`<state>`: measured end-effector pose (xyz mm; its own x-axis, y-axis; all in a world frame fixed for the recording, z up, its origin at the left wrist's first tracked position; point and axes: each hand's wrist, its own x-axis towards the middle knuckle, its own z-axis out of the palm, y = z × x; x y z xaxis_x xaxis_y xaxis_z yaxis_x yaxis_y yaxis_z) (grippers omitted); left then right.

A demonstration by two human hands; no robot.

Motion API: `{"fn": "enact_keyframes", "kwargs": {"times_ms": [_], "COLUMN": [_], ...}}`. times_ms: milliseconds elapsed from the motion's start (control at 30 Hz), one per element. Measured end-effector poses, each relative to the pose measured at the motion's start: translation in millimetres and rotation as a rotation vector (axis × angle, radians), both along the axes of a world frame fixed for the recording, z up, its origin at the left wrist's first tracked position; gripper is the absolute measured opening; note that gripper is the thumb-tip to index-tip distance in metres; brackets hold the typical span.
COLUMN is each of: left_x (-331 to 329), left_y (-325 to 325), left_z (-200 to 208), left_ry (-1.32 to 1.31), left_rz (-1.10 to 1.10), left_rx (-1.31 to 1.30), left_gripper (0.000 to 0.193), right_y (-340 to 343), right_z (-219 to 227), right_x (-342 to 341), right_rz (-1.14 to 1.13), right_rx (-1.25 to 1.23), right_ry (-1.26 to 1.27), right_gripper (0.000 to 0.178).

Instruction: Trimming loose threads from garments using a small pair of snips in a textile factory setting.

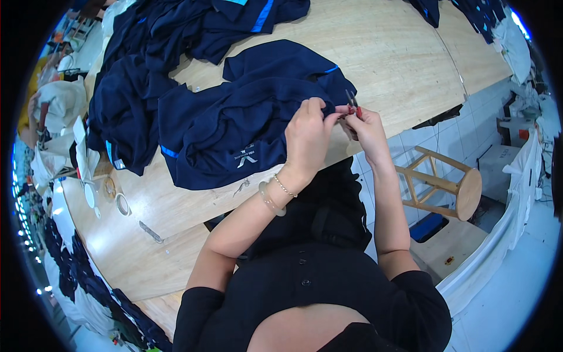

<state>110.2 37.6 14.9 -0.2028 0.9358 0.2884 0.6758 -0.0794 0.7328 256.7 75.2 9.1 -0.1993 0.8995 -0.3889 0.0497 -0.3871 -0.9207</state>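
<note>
Observed pale wooden table (387, 53), bearing a heap of dark clothing (141, 76) to the left of and beyond the navy garment (246, 117), itself lying crumpled on that same tabletop. Noted left hand (308, 141) at the garment's right edge, closed in a pinch on its fabric. Noted right hand (369, 132) just beside that edge, closed around red-handled snips (359, 111) with narrow blades slightly apart, pointing toward the garment's far side.
</note>
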Motion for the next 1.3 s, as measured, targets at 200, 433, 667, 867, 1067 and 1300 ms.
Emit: {"fn": "enact_keyframes", "kwargs": {"times_ms": [200,433,667,867,1067,1300], "left_x": [-9.4,-33.7,-43.8,-44.2,-41.1,-41.9], "left_y": [4.8,-3.8,-6.6,-7.5,-3.8,-2.4], "left_z": [5.7,-0.5,-14.6,-9.2,-1.4,-5.5], "left_ry": [-0.027,-0.276,-0.681,-0.674,-0.721,-0.647], "left_rz": [-0.03,-0.157,-0.229,-0.239,-0.136,-0.182], "left_rx": [-0.053,-0.167,-0.319,-0.323,-0.395,-0.449], "left_gripper": [0.008,0.001,0.007,0.007,0.004,0.017], "right_y": [0.3,-9.7,-22.0,-32.5,-31.0,-29.0], "right_z": [-9.0,6.1,20.6,29.8,26.6,27.2], "right_x": [2.6,0.8,-8.0,-3.6,-3.7,-1.4], "right_rz": [0.082,0.08,0.017,0.117,0.09,0.077], "right_rx": [0.073,0.019,-0.064,-0.166,-0.152,-0.151], "right_ry": [0.053,0.047,0.167,0.201,0.152,0.111], "right_gripper": [0.023,0.022,0.032,0.037,0.038,0.041]}}
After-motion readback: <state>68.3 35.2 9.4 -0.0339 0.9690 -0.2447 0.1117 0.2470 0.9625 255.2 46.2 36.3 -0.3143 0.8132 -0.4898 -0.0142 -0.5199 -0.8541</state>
